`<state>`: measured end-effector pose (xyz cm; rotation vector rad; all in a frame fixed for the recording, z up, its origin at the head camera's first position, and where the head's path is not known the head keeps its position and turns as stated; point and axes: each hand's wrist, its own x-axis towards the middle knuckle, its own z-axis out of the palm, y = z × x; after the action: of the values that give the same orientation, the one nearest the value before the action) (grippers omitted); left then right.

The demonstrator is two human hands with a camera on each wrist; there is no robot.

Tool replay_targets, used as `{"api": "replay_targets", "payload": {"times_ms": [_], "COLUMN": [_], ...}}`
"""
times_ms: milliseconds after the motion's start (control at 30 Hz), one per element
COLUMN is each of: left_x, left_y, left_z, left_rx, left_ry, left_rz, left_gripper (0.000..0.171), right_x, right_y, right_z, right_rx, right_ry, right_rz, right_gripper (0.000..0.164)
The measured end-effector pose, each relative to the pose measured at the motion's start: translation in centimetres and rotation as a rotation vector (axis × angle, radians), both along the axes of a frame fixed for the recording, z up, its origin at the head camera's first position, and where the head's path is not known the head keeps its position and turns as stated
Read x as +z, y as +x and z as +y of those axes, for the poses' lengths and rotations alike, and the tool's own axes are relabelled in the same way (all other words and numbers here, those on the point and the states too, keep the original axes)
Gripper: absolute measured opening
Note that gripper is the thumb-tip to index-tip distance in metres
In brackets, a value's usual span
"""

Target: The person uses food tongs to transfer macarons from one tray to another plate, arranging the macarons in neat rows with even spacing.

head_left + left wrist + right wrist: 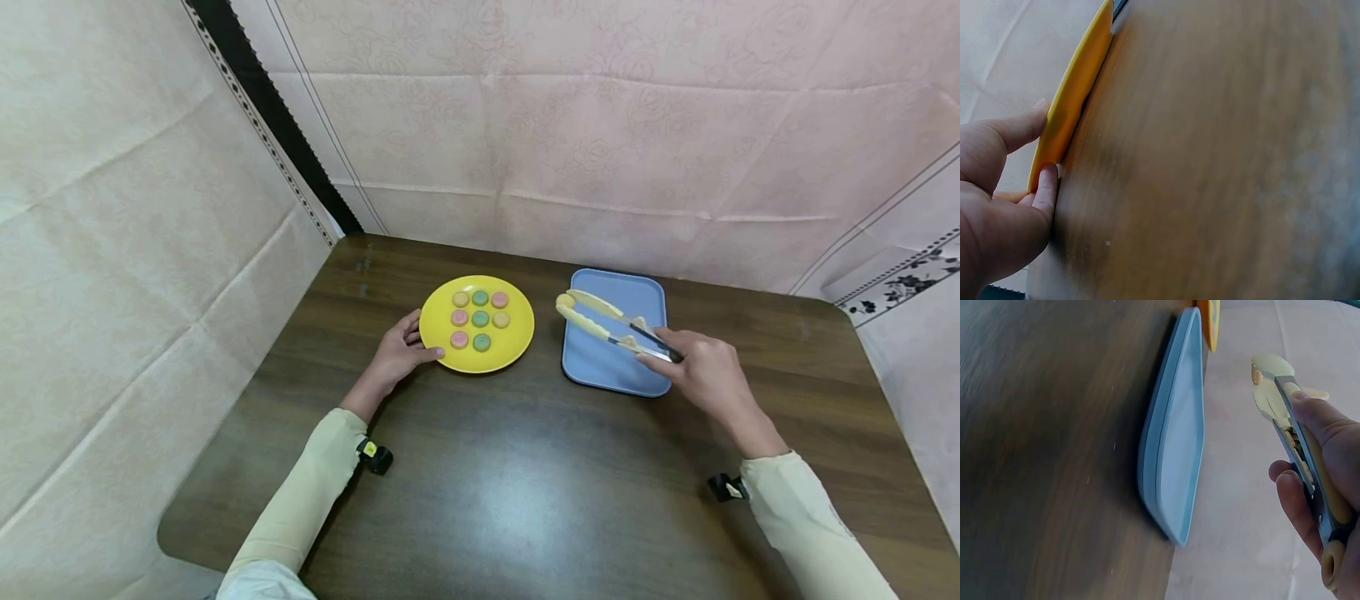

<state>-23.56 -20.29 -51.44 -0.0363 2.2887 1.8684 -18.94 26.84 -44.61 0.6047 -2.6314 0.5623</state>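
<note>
My left hand (397,354) holds the left rim of a round yellow plate (516,343). In the left wrist view its thumb lies on the rim and other fingers sit under it (1047,181). Pink, green and cream-yellow macarons lie in rows on the plate. My right hand (705,371) grips metal tongs (588,325) with cream tips, raised above a blue tray (615,379). Between the tong tips is a yellow macaron (566,301), seen past the tray's left edge in the head view. The right wrist view shows this macaron (1256,375) partly hidden by a tip.
Plate and tray are side by side near the back of a dark wooden table (450,467), a narrow gap between them. A pale patterned cloth (600,150) hangs behind the table, and another (135,250) is on the left.
</note>
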Motion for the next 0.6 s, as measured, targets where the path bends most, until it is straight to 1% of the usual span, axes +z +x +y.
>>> {"api": "replay_targets", "payload": {"times_ms": [133,167,333,367,400,600], "left_x": [0.0,0.4,0.4,0.4,0.0,-0.1], "left_y": [0.0,0.1,0.1,0.1,0.0,-0.1], "left_z": [0.0,0.1,0.0,0.0,-0.1,-0.1], "left_rx": [-0.003,-0.008,-0.008,-0.008,-0.005,-0.010], "left_ry": [0.007,0.010,0.012,0.013,0.013,0.020], "left_rz": [0.001,-0.008,-0.006,-0.008,0.000,-0.015], "left_gripper": [0.093,0.093,0.093,0.093,0.093,0.094], "right_x": [-0.2,-0.3,-0.7,-0.8,-0.8,-1.0], "right_y": [-0.1,-0.1,-0.1,-0.1,-0.1,-0.3], "right_z": [-1.1,-1.4,-3.0,-3.3,-3.6,-5.3], "right_rx": [0.034,0.040,0.082,0.091,0.100,0.144], "right_ry": [0.012,0.014,0.022,0.025,0.030,0.053], "right_rz": [0.011,0.005,-0.033,-0.041,-0.048,-0.106], "right_gripper": [0.050,0.050,0.051,0.051,0.051,0.049]}}
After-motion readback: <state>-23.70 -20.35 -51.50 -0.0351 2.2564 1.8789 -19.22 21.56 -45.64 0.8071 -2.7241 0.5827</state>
